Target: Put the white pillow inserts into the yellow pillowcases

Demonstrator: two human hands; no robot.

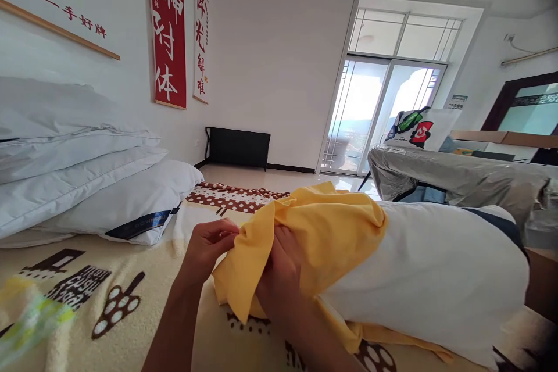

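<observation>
A yellow pillowcase [335, 232] covers the left end of a white pillow [436, 279], whose right part is bare with a dark blue band at its far end. My left hand [213, 244] pinches the pillowcase's edge at the left. Partly behind a fold of the yellow cloth, my right hand [283, 261] is closed on the pillowcase; its fingertips are hidden. The pillow lies on its side, and some yellow cloth runs out beneath it along the near side.
Several white pillows [87, 186] are stacked at the left. A cream patterned blanket [165, 296] lies below. Behind stand a folded black table [238, 148] and, at right, a plastic-covered table [457, 171] bearing a printed bag [418, 128].
</observation>
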